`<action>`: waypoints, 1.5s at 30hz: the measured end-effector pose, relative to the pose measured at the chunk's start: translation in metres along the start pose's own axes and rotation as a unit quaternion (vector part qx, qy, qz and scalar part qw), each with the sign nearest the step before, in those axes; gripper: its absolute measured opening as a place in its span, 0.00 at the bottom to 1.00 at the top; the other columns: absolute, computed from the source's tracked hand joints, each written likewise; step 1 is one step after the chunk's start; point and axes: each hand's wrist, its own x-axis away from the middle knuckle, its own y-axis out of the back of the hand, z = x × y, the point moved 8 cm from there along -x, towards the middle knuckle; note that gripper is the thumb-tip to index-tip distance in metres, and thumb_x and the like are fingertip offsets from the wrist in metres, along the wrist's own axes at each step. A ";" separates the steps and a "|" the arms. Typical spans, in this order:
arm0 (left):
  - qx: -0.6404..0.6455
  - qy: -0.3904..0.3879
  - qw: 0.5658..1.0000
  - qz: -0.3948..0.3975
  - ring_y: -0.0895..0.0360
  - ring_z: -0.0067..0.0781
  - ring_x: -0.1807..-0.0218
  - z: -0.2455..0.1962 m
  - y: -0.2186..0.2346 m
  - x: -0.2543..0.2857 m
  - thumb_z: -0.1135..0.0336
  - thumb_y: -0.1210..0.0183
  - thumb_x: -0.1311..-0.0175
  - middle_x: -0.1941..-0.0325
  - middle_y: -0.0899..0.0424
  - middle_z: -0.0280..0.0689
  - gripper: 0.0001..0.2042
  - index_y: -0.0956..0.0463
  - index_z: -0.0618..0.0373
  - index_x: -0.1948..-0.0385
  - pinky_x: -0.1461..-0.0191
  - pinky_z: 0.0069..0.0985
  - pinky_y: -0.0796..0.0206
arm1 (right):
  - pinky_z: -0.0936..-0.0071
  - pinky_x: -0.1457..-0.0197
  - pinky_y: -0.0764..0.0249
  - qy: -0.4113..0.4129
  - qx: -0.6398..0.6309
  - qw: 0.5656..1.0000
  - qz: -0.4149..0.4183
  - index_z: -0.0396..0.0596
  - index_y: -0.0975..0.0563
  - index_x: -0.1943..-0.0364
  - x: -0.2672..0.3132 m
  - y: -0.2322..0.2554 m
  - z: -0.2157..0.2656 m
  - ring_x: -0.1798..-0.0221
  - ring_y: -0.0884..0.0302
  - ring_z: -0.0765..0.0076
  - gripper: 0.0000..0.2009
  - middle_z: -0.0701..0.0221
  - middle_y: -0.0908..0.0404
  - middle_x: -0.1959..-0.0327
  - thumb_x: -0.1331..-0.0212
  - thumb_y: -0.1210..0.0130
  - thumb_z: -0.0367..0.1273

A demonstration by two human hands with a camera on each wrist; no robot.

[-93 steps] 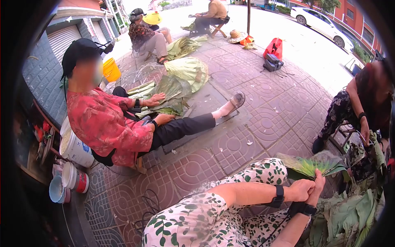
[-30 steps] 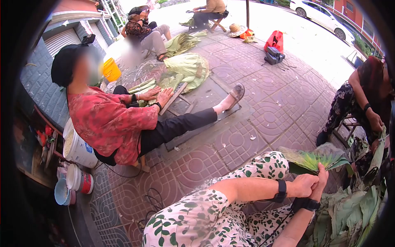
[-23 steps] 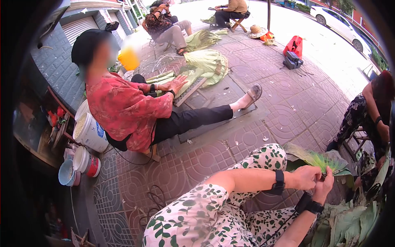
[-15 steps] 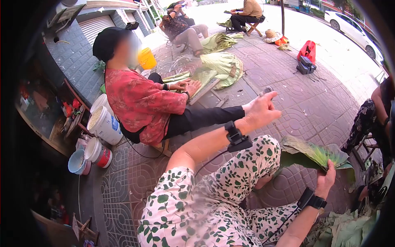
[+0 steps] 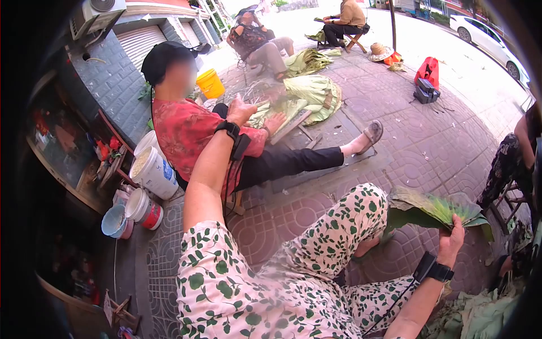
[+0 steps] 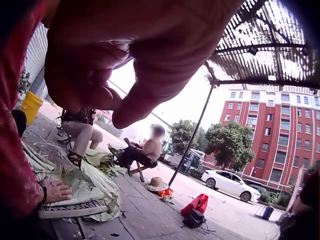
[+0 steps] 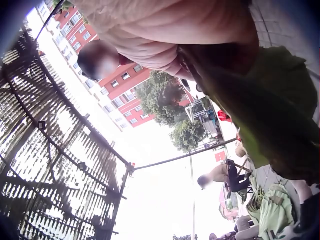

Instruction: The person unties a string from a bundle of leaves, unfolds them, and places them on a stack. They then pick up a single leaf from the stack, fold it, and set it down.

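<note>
My right hand point(image 5: 450, 242) pinches the gathered edge of a folded bundle of large leaves point(image 5: 435, 209), which look like lotus leaves, with veins fanning out from a bright green centre. In the right wrist view the dark underside of the leaves point(image 7: 245, 107) hangs below that hand. My left hand point(image 5: 240, 109) is raised well away to the left, overlapping the seated person in red point(image 5: 189, 133) in the head view. Its fingers point(image 6: 95, 97) are curled, with the thumb close to the forefinger; I cannot tell whether something thin sits between them.
More leaves point(image 5: 471, 316) are heaped at the lower right. Pale leaves point(image 5: 316, 96) lie by the person in red. White buckets point(image 5: 153, 172) and a blue basin point(image 5: 114, 220) stand at the left. A red bag point(image 5: 427, 72) sits on the paving, and another person point(image 5: 525, 135) at the right edge.
My left hand has left the leaf bundle and swung up and far to the left. The right hand keeps its grip on the leaves. The head view has turned left.
</note>
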 end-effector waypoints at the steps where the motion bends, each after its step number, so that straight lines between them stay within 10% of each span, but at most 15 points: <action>1: 0.003 0.001 1.000 0.001 0.22 0.37 0.71 0.004 0.001 -0.007 0.67 0.41 0.62 0.68 0.22 0.50 0.34 0.41 0.73 0.48 0.76 0.26 0.30 | 0.66 0.63 0.24 0.002 0.006 1.000 -0.010 0.42 0.29 0.61 0.001 0.003 0.001 0.62 0.25 0.64 0.10 0.67 0.25 0.63 0.48 0.47 0.26; 4: -0.031 0.122 0.987 0.102 0.25 0.44 0.53 0.007 0.003 0.002 0.66 0.42 0.61 0.56 0.25 0.55 0.30 0.37 0.71 0.52 0.53 0.30 0.32 | 0.66 0.64 0.24 0.014 0.019 0.999 -0.048 0.41 0.29 0.61 -0.002 0.018 0.004 0.63 0.25 0.64 0.10 0.66 0.25 0.64 0.48 0.47 0.26; 7: -0.100 0.079 0.991 0.028 0.25 0.32 0.82 0.058 -0.014 -0.047 0.65 0.40 0.63 0.78 0.24 0.45 0.28 0.36 0.73 0.58 0.78 0.27 0.33 | 0.65 0.65 0.23 0.014 0.027 0.998 -0.047 0.41 0.29 0.62 -0.005 0.029 0.009 0.64 0.24 0.64 0.09 0.66 0.25 0.65 0.48 0.47 0.27; 12: -0.124 0.104 0.987 -0.022 0.23 0.45 0.57 0.079 -0.006 -0.049 0.66 0.42 0.64 0.64 0.22 0.53 0.19 0.27 0.70 0.68 0.53 0.29 0.33 | 0.65 0.66 0.23 0.040 0.037 0.997 -0.055 0.41 0.29 0.62 0.002 0.032 0.018 0.64 0.24 0.64 0.10 0.66 0.25 0.65 0.48 0.47 0.27; 22: -0.138 0.126 0.982 0.006 0.28 0.46 0.48 0.070 0.003 -0.020 0.64 0.41 0.63 0.53 0.26 0.54 0.25 0.30 0.68 0.59 0.47 0.30 0.36 | 0.66 0.65 0.23 0.046 0.037 0.996 -0.066 0.41 0.29 0.61 0.005 0.034 0.019 0.64 0.25 0.64 0.11 0.65 0.25 0.64 0.49 0.46 0.27; 31: -0.140 0.107 0.984 0.024 0.27 0.43 0.49 0.104 -0.026 -0.036 0.60 0.36 0.63 0.55 0.24 0.52 0.28 0.30 0.69 0.58 0.50 0.28 0.34 | 0.65 0.64 0.24 0.038 0.033 0.996 -0.080 0.41 0.29 0.61 0.003 0.035 0.016 0.63 0.25 0.63 0.11 0.66 0.26 0.64 0.50 0.46 0.27; 37: -0.195 0.055 0.977 0.074 0.21 0.35 0.74 0.120 -0.063 -0.057 0.66 0.37 0.68 0.64 0.20 0.47 0.25 0.27 0.69 0.61 0.72 0.27 0.29 | 0.65 0.63 0.24 0.040 0.034 0.995 -0.083 0.40 0.30 0.60 0.000 0.037 0.015 0.63 0.25 0.62 0.12 0.65 0.26 0.64 0.50 0.46 0.26; 45: -0.157 0.071 0.983 0.056 0.22 0.39 0.59 0.095 -0.053 -0.031 0.65 0.37 0.68 0.61 0.21 0.49 0.25 0.26 0.66 0.61 0.58 0.28 0.30 | 0.64 0.62 0.24 0.045 0.039 0.996 -0.074 0.40 0.30 0.61 0.004 0.035 0.018 0.63 0.25 0.63 0.11 0.65 0.26 0.63 0.50 0.47 0.26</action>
